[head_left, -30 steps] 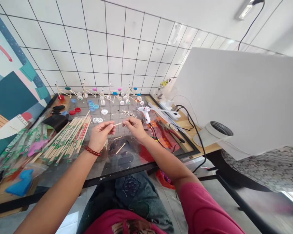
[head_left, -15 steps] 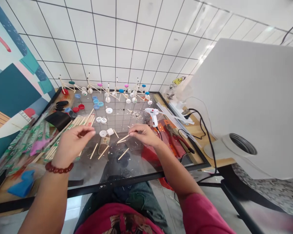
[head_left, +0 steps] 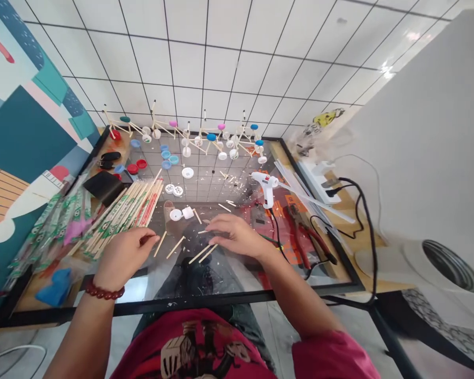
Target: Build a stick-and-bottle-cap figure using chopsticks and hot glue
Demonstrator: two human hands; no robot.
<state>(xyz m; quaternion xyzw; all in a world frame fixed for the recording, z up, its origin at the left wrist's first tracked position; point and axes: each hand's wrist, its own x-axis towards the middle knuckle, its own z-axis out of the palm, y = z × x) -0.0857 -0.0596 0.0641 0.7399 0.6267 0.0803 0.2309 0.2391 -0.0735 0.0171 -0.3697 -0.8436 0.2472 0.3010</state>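
My left hand (head_left: 126,255) hovers over the left of the glass tabletop, beside a short wooden stick (head_left: 160,244). Its thumb and fingers are closed together, and nothing shows between them. My right hand (head_left: 235,235) is low over the middle with thumb and fingers apart. A short stick (head_left: 202,231) lies right at its fingertips; whether they touch is unclear. Below that hand, two cut sticks (head_left: 199,254) rest side by side. Another stick (head_left: 176,247) lies between the hands. Close by are a white round cap (head_left: 176,215) and a white cap on its side (head_left: 188,212).
Stick-and-cap models (head_left: 211,138) line the back edge. A white glue gun (head_left: 265,185), red-handled pliers (head_left: 306,231) and a power strip (head_left: 319,181) are on the right. Wrapped chopsticks (head_left: 122,213), blue caps (head_left: 166,156) and red caps (head_left: 132,169) lie left.
My right hand has let go of a stick, which now lies parallel to another on the glass. Its fingers have spread. My left hand has moved lower over the table. The view has shifted.
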